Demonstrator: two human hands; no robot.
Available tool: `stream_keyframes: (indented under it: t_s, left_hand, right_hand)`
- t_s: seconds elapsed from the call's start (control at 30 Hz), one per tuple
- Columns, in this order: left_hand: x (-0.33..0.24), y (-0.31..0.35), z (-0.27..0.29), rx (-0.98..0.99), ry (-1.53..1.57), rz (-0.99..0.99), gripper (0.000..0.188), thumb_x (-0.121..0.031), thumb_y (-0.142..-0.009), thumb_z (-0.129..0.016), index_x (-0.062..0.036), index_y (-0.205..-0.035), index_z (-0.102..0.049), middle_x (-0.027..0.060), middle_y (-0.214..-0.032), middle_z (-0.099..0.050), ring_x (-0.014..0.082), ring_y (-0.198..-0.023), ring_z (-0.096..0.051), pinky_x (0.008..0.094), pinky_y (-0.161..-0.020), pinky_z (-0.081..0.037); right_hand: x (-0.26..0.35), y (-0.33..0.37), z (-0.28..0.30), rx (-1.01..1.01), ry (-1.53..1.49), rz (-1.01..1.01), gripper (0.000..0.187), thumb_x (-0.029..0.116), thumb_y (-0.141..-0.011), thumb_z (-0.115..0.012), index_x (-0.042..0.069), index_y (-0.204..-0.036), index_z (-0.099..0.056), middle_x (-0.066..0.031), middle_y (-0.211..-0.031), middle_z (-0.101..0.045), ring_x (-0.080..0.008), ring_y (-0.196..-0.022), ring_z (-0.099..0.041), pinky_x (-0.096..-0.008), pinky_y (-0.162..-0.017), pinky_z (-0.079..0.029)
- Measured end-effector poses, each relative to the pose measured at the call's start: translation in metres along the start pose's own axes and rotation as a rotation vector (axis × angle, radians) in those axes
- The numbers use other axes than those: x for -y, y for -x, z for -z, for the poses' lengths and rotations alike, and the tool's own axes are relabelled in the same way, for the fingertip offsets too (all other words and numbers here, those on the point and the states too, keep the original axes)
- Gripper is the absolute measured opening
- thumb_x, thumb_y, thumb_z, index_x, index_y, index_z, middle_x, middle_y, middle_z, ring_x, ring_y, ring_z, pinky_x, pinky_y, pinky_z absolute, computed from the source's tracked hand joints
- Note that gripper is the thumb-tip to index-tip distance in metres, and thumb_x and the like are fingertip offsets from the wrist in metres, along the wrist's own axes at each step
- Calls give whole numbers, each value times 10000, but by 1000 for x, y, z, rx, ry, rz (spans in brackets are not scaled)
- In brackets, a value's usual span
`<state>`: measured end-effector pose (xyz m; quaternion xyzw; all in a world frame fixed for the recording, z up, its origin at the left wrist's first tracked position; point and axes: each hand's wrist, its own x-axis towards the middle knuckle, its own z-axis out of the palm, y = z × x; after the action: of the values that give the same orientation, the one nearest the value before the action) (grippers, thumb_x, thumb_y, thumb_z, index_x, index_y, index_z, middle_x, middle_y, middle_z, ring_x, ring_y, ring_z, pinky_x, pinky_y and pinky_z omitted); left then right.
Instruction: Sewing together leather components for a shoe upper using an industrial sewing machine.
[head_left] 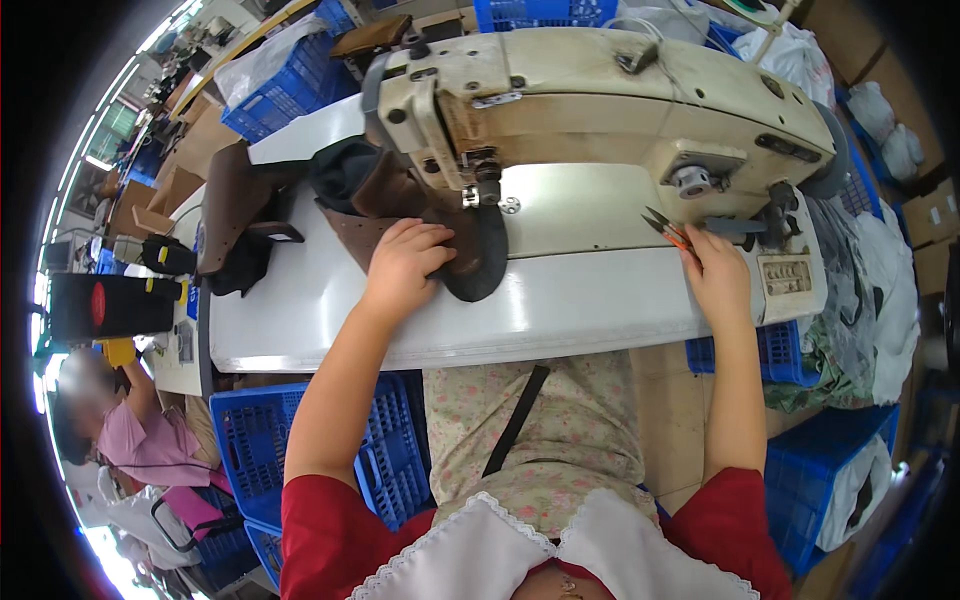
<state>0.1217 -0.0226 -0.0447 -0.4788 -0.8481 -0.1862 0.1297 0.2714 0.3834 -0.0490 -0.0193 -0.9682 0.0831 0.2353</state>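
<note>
My left hand (409, 262) rests on a brown leather piece (355, 235) that looks like a boot upper, its fingers together and curled over the leather. Dark lining bunches at the top of this piece, and a dark rounded flap (487, 272) reaches under the head of the sewing machine (570, 115). The needle and presser foot (482, 192) stand right at the flap. On the right of the bed, my right hand (716, 268) closes around small orange-handled scissors (676, 236), blades pointing left and away. The handles are partly hidden by the fingers.
Another brown leather upper (232, 205) lies at the table's left end. Blue crates (240, 425) stand below the table on the left, with another blue crate (815, 480) at the right. Plastic bags (880, 290) hang beside the machine. A person in pink (150, 430) sits far left.
</note>
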Motion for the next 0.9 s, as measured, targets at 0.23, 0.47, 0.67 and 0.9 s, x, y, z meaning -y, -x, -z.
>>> stream_keyframes:
  t_s: [0.23,0.47,0.67,0.9]
  left_hand:
    - [-25,-10,0,63,-175,43,284,-52,-598,-632,-84,-868,-715,87,-1035,-721,237,-1034,-651,400,-945,-438]
    - [-45,-3,-6,-13,-233,115,95,-121,-695,-607,-92,-740,-686,107,-921,-716,243,-958,-672,383,-912,-422]
    - [-41,0,-11,-122,-191,106,98,-130,-710,-607,-99,-766,-681,91,-860,-697,242,-920,-667,385,-895,-427]
    - [-44,-9,-28,-324,397,394,232,-215,-808,-621,-97,-1001,-672,53,-936,-699,246,-910,-655,382,-889,-443]
  right_hand:
    - [13,-5,-12,139,156,-61,273,69,-769,-649,28,-1039,-663,-132,-928,-617,-326,-882,-612,-436,-779,-514]
    - [74,6,-23,36,-538,-242,175,1,-801,-589,27,-974,-597,-120,-902,-646,-244,-761,-643,-312,-681,-513]
    - [229,-44,7,213,-1660,-282,405,8,-855,-664,-41,-1250,-588,-60,-968,-667,-53,-763,-583,-206,-682,-486]
    - [304,-76,-37,-192,-922,-111,1073,197,-808,-803,-11,-1540,-47,-182,-1165,-632,-264,-885,-657,-349,-752,-549]
